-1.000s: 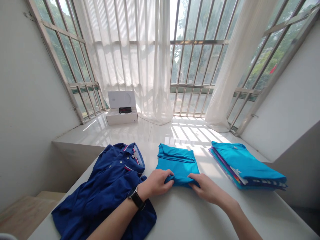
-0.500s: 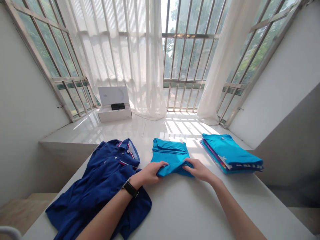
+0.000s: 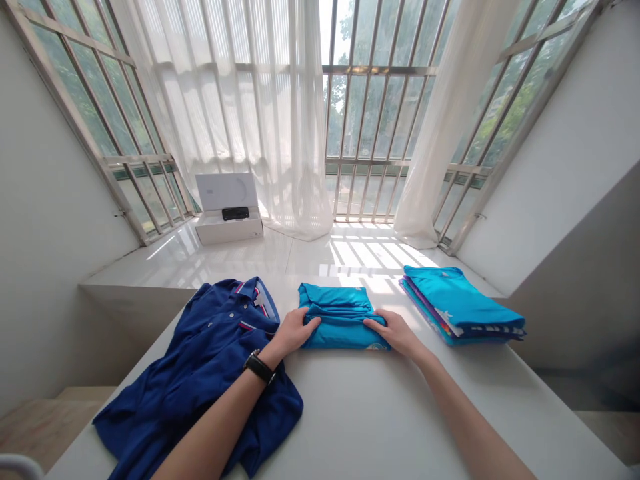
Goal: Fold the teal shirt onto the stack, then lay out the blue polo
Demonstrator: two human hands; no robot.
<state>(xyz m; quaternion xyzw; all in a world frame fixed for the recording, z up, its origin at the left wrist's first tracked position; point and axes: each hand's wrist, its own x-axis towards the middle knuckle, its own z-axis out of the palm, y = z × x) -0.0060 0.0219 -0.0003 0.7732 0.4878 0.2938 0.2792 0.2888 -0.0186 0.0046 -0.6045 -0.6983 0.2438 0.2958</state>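
head view, where's the folded turquoise shirt [image 3: 343,325]?
— centre frame, on the white table [image 3: 380,420].
— hands?
— left hand [image 3: 295,331] and right hand [image 3: 394,331] both clasp its sides.

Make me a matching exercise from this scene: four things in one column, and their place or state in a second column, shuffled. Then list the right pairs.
Things
1. turquoise shirt
2. navy polo shirt
3. stack of folded shirts
4. white box

Places or states
A. lid open, on the sill by the window
B. folded, under the left hand and the right hand
C. unfolded, spread at the table's left side
D. piled at the table's right side

Pairs: 1-B, 2-C, 3-D, 4-A
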